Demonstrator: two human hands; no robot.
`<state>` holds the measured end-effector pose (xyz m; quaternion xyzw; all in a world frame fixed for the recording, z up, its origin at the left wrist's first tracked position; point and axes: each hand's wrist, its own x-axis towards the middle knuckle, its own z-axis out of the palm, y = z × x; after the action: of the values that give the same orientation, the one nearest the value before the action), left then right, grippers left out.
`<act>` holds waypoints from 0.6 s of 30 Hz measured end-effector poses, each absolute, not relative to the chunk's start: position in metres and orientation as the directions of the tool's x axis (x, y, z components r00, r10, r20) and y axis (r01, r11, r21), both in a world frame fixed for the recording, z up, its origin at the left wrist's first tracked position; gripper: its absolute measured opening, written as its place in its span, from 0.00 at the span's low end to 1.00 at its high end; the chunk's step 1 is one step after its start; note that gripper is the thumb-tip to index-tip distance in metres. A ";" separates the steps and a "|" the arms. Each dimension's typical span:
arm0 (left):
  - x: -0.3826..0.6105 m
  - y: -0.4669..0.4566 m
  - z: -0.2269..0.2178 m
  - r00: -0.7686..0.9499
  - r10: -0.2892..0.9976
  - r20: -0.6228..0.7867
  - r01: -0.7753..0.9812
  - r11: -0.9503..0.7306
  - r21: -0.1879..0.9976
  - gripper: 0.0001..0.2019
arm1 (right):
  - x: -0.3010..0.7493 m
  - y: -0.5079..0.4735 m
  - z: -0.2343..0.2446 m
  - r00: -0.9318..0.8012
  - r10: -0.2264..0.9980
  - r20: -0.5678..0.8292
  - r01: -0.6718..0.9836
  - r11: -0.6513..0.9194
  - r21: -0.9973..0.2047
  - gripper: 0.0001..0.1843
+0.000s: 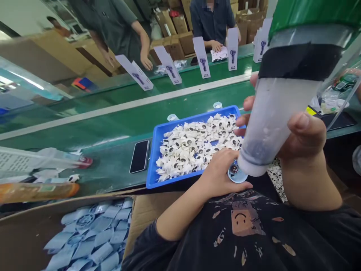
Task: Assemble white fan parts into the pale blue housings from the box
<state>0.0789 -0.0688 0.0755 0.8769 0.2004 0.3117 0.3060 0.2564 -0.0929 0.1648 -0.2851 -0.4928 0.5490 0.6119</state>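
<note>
My right hand (pixel 299 139) is wrapped round a hanging power tool (pixel 278 113) with a frosted white barrel, a black band and a green top. Its tip presses down onto a small round pale-blue part (pixel 236 174). My left hand (pixel 220 171) is closed on that round part and holds it against my lap, just in front of a blue tray (pixel 158 158). The tray is heaped with several small white pieces with black centres (pixel 194 145).
A black phone (pixel 139 156) lies left of the tray on the green conveyor (pixel 113 124). A cardboard box of pale-blue bagged parts (pixel 96 233) sits at lower left. White product boxes (pixel 203 58) stand on the belt's far side, where two other people work.
</note>
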 end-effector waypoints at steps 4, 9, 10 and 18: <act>0.083 -0.075 0.081 0.681 0.587 0.437 0.159 -0.701 0.695 0.25 | 0.247 -0.092 0.163 -0.036 0.935 0.354 -0.330 0.323 -0.887 0.20; 0.086 -0.078 0.086 0.671 0.586 0.454 0.153 -0.708 0.689 0.22 | 0.249 -0.093 0.163 -0.021 0.929 0.369 -0.163 0.361 -0.918 0.24; 0.086 -0.078 0.086 0.671 0.584 0.456 0.155 -0.712 0.684 0.22 | 0.250 -0.093 0.165 -0.030 0.935 0.355 -0.122 0.349 -0.929 0.24; 0.085 -0.078 0.086 0.694 0.587 0.417 0.185 -0.705 0.684 0.19 | 0.252 -0.094 0.175 -0.053 0.970 0.235 0.100 0.240 -0.966 0.29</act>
<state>0.0850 -0.0776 0.0856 0.8657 0.2228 0.3212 0.3126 0.2521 -0.0938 0.1751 -0.4520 -0.5923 0.4193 0.5188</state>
